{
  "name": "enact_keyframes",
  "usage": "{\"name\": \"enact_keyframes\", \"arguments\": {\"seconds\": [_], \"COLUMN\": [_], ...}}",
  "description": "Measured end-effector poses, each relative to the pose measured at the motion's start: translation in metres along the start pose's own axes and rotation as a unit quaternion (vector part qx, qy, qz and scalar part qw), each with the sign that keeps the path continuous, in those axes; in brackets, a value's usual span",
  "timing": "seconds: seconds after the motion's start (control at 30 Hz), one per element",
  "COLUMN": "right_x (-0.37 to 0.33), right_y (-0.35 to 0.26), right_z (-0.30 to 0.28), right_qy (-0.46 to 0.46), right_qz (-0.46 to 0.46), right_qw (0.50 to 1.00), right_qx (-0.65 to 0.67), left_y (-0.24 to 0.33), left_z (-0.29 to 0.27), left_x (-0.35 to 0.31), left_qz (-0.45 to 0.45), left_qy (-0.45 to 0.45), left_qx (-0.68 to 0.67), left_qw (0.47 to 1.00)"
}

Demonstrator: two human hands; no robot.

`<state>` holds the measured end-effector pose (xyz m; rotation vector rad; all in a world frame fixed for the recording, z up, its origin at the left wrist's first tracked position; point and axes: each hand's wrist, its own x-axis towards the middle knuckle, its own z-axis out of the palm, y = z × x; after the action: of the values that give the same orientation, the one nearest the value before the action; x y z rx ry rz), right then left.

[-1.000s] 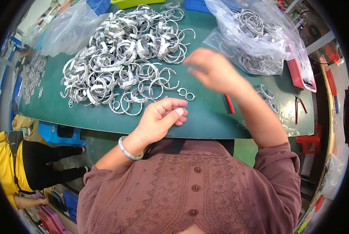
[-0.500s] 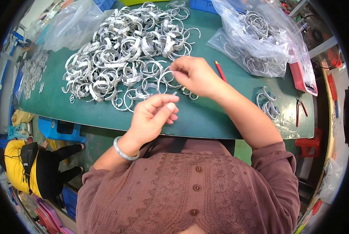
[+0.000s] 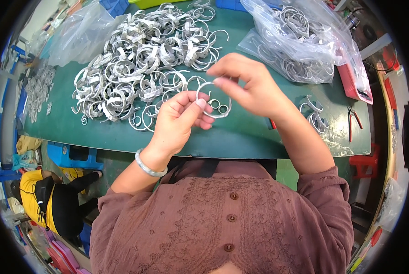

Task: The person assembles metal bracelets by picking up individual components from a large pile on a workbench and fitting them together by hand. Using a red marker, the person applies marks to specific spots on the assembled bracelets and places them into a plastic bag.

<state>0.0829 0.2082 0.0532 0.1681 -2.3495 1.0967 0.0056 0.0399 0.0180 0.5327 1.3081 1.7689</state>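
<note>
My left hand point(image 3: 179, 119) pinches a thin silver-grey open bangle point(image 3: 228, 112) between thumb and fingers, raised above the green table point(image 3: 254, 144). At the bangle's upper edge is my right hand point(image 3: 252, 84), its index finger and thumb apart. Whether the thumb touches the bangle I cannot tell. Through the bangle, small rings point(image 3: 222, 109) show on the table. A large pile of similar bangles point(image 3: 145, 59) lies just beyond my left hand. A grey bangle point(image 3: 150, 163) circles my left wrist.
At the back right lies a clear plastic bag point(image 3: 300, 50) of bangles beside a pink tray point(image 3: 349, 82). Loose bangles point(image 3: 315, 114) and red-handled pliers point(image 3: 354, 121) lie on the right. A red tool point(image 3: 272, 123) is partly behind my right forearm. A person in yellow point(image 3: 33, 196) is at lower left.
My right hand has come back from the pile's edge toward me and right. The bangle it reached is now in my left hand, which has closed on it.
</note>
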Motion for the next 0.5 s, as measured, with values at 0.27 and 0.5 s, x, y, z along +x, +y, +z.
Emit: {"name": "enact_keyframes", "arguments": {"seconds": [0.27,0.5], "right_x": [-0.031,-0.038], "right_y": [0.01,0.012], "right_z": [-0.015,-0.015], "right_qy": [-0.017,-0.044], "right_qz": [0.286,0.3], "right_qw": [0.924,0.902], "right_qx": [0.254,0.309], "left_y": [-0.008,-0.011], "left_z": [0.006,0.008], "left_x": [0.004,0.005], "left_qz": [0.002,0.02], "left_qy": [0.012,-0.002], "left_qx": [-0.077,-0.09], "left_qw": [0.997,0.996]}}
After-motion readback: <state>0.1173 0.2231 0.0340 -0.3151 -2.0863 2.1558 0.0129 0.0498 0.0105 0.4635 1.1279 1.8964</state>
